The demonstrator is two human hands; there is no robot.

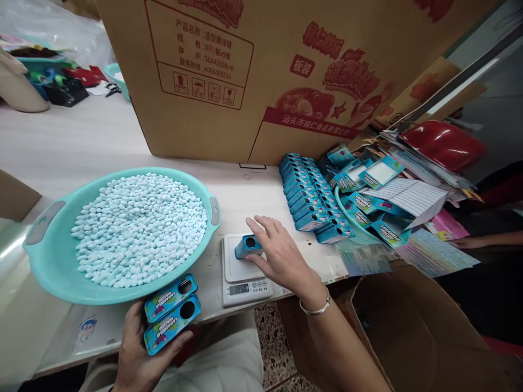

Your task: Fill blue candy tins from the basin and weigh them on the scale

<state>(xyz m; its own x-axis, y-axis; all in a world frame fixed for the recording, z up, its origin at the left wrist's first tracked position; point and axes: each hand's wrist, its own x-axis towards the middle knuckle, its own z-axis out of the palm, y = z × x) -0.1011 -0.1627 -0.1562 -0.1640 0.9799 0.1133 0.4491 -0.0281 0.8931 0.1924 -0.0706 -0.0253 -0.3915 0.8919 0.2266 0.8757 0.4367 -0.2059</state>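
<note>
My left hand (141, 348) is wrapped round two blue candy boxes (171, 321) held side by side. Each has a dark round spot on its face and lettering that reads upside down. They are just below the rim of a turquoise basin (49, 267) heaped with pale blue candies (143, 228). A third blue candy box (247, 246) rests on the white digital scale (247, 272), whose display is lit. Over that box is my right hand (281, 250), fingers stretched and apart, thumb near the box's side. The hand hides the box's right end; whether they touch is unclear.
Rows of blue boxes (306, 196) stand behind the scale to the right. Beside them, a bowl (357, 231) overflows with printed cards. A large carton (196, 130) stands at the back. An open carton (408, 326) lies below the table edge; another person's arm (490, 239) shows far right.
</note>
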